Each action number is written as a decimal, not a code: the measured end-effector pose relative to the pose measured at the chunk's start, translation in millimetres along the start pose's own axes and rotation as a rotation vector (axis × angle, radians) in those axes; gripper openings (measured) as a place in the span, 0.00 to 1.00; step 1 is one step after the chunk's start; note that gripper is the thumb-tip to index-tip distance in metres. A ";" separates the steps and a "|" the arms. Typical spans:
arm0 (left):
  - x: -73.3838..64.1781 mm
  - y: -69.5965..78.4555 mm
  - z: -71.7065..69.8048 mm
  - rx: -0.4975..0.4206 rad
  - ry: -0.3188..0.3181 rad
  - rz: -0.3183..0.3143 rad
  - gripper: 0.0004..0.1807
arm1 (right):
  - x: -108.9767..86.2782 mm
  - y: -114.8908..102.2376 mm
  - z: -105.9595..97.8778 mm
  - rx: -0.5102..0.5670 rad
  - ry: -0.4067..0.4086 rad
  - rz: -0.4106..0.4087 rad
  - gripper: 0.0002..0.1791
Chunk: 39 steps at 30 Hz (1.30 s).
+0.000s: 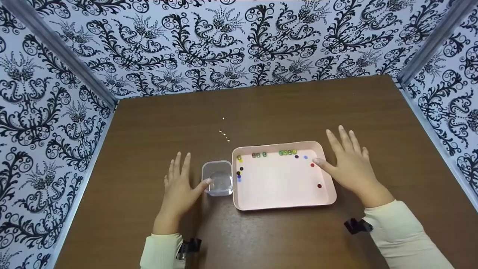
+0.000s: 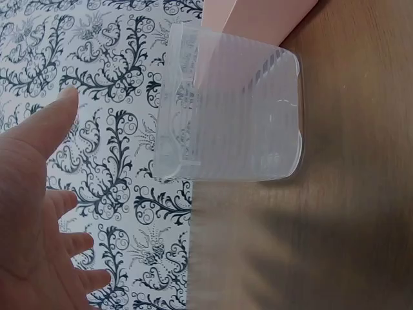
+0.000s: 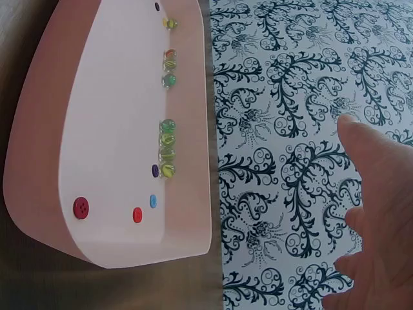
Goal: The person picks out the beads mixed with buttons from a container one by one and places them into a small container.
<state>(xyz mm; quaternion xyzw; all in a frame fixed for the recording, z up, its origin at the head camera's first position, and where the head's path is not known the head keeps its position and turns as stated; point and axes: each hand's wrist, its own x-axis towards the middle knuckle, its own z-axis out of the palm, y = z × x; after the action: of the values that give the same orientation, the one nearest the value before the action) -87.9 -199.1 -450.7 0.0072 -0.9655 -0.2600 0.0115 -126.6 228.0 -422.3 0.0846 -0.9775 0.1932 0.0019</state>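
A pink tray lies on the table, with several glass marbles along its far side and several coloured buttons near its left and right ends. Against its left side stands a clear plastic container, seen from the side in the left wrist view. My left hand is spread beside the container, its thumb overlapping the container in the head view. To the tray's right hovers my right hand, fingers spread, thumb over the tray's right rim. Neither hand holds anything.
Several small pale bits lie on the brown table behind the container. Patterned black-and-white panels rise at the back and both sides, with grey metal strips at the corners.
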 end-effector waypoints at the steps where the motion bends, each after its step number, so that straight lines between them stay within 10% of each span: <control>1: 0.3 -0.2 0.1 -0.019 -0.005 -0.002 0.54 | 0.5 -0.1 0.2 0.006 0.003 -0.002 0.50; 21: 3.5 -9.8 9.4 -0.335 -0.041 -0.003 0.48 | 16.3 -6.0 9.2 0.274 0.023 0.018 0.48; 39: 2.5 -20.6 15.4 -0.431 -0.024 -0.015 0.41 | 27.4 -6.6 20.5 0.447 0.036 0.007 0.44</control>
<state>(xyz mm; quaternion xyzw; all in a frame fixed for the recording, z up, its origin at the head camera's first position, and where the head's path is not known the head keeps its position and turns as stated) -90.6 -209.2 -474.3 0.0085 -0.8875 -0.4607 -0.0008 -151.9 209.8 -437.8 0.0758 -0.9104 0.4068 -0.0001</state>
